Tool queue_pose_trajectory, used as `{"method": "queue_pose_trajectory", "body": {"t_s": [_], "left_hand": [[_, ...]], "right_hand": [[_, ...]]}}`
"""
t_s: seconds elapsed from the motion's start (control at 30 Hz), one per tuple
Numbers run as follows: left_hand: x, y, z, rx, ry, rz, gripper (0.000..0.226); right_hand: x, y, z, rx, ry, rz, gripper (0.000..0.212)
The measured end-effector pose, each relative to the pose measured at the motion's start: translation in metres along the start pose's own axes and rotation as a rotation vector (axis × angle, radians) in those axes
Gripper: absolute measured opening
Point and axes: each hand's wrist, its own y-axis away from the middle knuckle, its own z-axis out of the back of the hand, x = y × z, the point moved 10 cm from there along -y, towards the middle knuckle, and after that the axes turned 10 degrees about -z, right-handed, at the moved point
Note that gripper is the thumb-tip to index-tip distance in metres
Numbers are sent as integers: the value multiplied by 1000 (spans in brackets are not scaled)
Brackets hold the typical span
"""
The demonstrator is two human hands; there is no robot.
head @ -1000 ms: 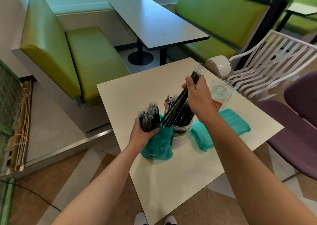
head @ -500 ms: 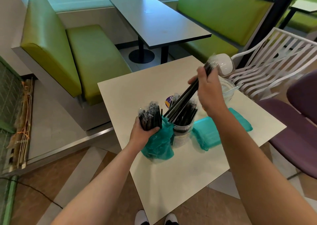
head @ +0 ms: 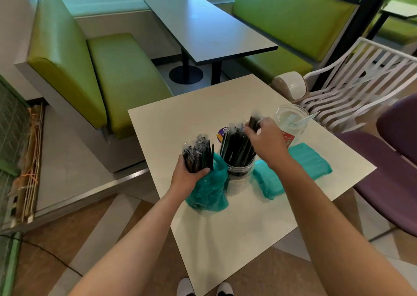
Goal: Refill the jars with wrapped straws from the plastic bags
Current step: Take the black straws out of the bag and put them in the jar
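Note:
A clear jar [head: 239, 178] stands on the white table [head: 237, 232], packed with black wrapped straws [head: 235, 145]. My right hand [head: 266, 142] grips the tops of some of those straws over the jar. To its left, my left hand [head: 188, 177] holds a teal plastic bag [head: 208, 189] by the neck, with a bundle of black wrapped straws [head: 197, 153] sticking up out of it. A second clear jar [head: 291, 121] holding a few pale straws stands at the table's far right. A second teal bag [head: 295, 169] lies flat to the right of the first jar.
A round purple and yellow lid [head: 222, 134] lies behind the full jar. A white slatted chair [head: 352, 85] and purple seats [head: 392, 171] flank the table on the right. Green benches [head: 117, 79] and a grey table [head: 207, 27] stand beyond.
My right hand has come down with its bunch of straws, from slanting high above the jar to standing in it. My left hand and its bag have stayed put.

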Motion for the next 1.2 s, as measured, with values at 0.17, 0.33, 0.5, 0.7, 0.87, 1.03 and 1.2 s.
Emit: {"method": "queue_pose_trajectory", "body": {"t_s": [0.17,0.33,0.5,0.7,0.87,1.03,1.2], "left_hand": [[-1,2,2,-7,3,6,66],[-1,3,3,-4,1,11,65],[0,2,3,-5,-4,8,69],[-3,3,2,-12,41,12,59],[-4,3,3,-7,41,8,60],[0,1,3,-4,24,11,62],[-1,1,5,2,27,15,65]], "right_hand": [[-5,12,1,-188,125,103,48],[-11,11,-24,-190,351,222,37],[-18,6,-43,-79,282,183,56],[-4,-8,-47,-72,250,82,89],[3,-20,-61,-86,515,190,56],[14,-21,-64,-6,420,394,48],[33,-24,-38,-71,332,475,46]]}}
